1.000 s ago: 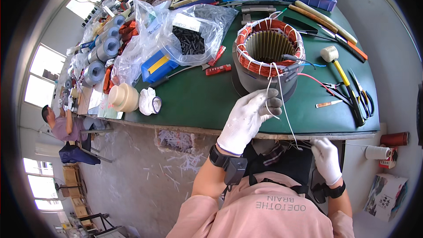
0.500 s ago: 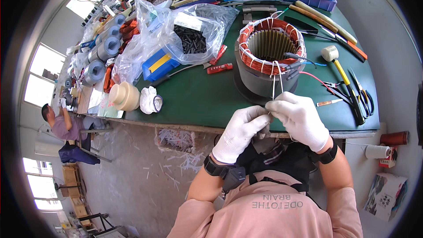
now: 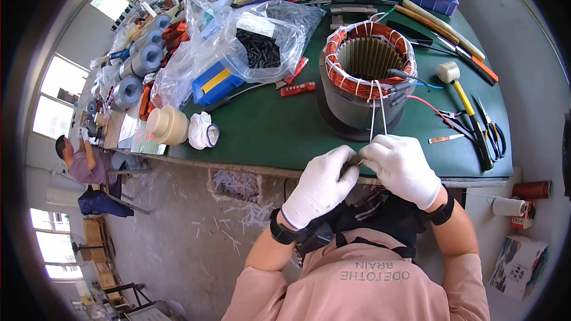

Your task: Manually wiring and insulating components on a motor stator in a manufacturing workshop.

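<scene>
A motor stator (image 3: 351, 107) stands upright on the green bench top, its copper winding ring (image 3: 338, 44) laced with white ties. Two lengths of white cord (image 3: 373, 122) come off the near side of the ring and run down to my hands at the bench's front edge. My right hand (image 3: 404, 169), in a white glove, is closed on the cord. My gloved left hand (image 3: 324, 184) pinches beside it; a thin strand, apparently cord, shows between the fingertips of both hands. Dark-sleeved leads (image 3: 404, 75) and a red wire (image 3: 425, 104) leave the winding's near right side.
Right of the stator lie a mallet (image 3: 455, 86), scissors (image 3: 491, 128), pliers (image 3: 455, 120) and a small knife (image 3: 445, 139). To the left are a bag of black pieces (image 3: 259, 47), a blue bin (image 3: 215, 86), a cream plastic part (image 3: 168, 125) and a red-handled cutter (image 3: 297, 89).
My left hand has shifted slightly left and its back now faces up more. My right hand has dropped a little. The cords now stand slightly farther apart; the view has shifted slightly.
</scene>
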`<state>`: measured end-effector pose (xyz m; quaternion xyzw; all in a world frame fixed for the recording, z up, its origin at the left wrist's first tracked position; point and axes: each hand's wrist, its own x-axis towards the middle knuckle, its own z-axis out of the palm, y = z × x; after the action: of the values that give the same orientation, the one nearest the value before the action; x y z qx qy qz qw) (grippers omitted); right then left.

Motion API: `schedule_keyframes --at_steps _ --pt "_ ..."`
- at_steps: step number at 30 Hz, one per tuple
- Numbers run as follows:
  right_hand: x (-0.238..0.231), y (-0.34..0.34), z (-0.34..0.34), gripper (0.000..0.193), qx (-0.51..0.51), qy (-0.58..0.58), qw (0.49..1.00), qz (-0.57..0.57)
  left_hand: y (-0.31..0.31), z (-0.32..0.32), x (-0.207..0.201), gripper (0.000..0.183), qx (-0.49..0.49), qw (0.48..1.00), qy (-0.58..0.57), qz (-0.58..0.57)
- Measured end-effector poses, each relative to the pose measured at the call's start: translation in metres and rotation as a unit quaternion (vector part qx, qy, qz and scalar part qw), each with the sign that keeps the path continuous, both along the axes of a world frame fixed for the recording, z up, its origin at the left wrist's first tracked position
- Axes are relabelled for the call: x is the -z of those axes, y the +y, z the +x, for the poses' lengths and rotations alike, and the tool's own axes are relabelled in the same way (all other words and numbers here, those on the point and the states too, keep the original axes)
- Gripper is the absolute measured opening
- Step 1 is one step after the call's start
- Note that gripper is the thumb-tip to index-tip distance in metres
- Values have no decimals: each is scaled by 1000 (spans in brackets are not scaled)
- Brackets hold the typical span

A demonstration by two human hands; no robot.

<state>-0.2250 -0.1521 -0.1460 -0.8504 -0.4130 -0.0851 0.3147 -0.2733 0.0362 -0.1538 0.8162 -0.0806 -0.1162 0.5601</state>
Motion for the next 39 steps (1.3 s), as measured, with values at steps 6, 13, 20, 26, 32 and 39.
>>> schedule_keyframes --at_steps 6,13,20,26,32,39 --pt "-6 -2 -9 6 61 73 991 95 31 -14 17 8 -88 943 -177 267" --pt "-15 -8 -14 8 62 117 985 111 158 -88 35 17 -332 818 -2 469" --pt "-4 12 -23 9 28 105 987 122 62 -23 -16 22 -172 985 -30 6" --pt "-2 11 -31 13 9 113 986 124 0 33 -12 21 0 962 156 -224" --pt "-9 4 -17 8 195 225 926 234 -20 21 -7 16 -122 895 -400 157" --pt "-12 12 -11 11 147 78 969 185 -21 18 -7 15 -88 884 -443 122"
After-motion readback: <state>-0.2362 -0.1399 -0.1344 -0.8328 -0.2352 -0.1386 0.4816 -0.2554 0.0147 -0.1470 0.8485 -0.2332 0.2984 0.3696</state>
